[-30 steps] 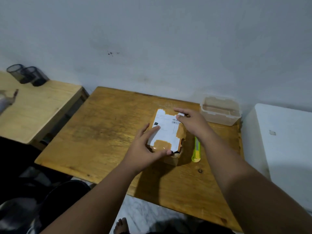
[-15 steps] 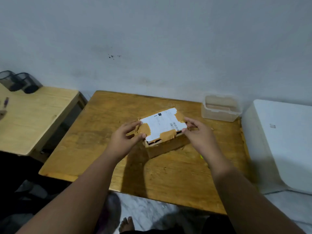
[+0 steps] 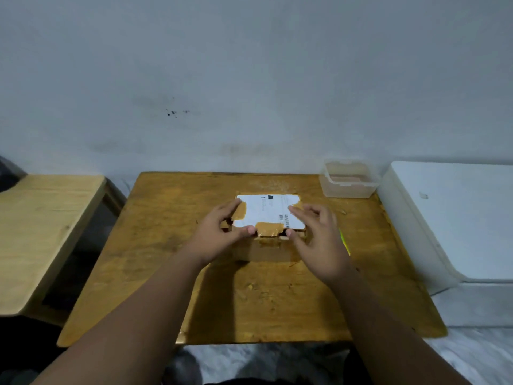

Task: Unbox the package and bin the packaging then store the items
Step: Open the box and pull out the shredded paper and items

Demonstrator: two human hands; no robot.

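Note:
A small cardboard package (image 3: 268, 215) with a white shipping label and brown tape patches sits in the middle of the wooden table (image 3: 172, 245). My left hand (image 3: 219, 232) grips its left side, thumb at the near top edge and fingers over the top. My right hand (image 3: 316, 234) hovers at its right side with fingers spread, thumb touching the near top edge. A dark gap shows under the top flap at the near edge. A yellow-green cutter (image 3: 345, 241) lies on the table, mostly hidden behind my right hand.
A clear plastic container (image 3: 348, 180) stands at the table's back right corner. A white box-like unit (image 3: 455, 218) sits to the right of the table, a lighter wooden table (image 3: 41, 232) to the left. A wall runs behind.
The package has been turned so its long side faces me and now lies square on the table. Both hands shifted with it, and my right hand has loosened off its corner.

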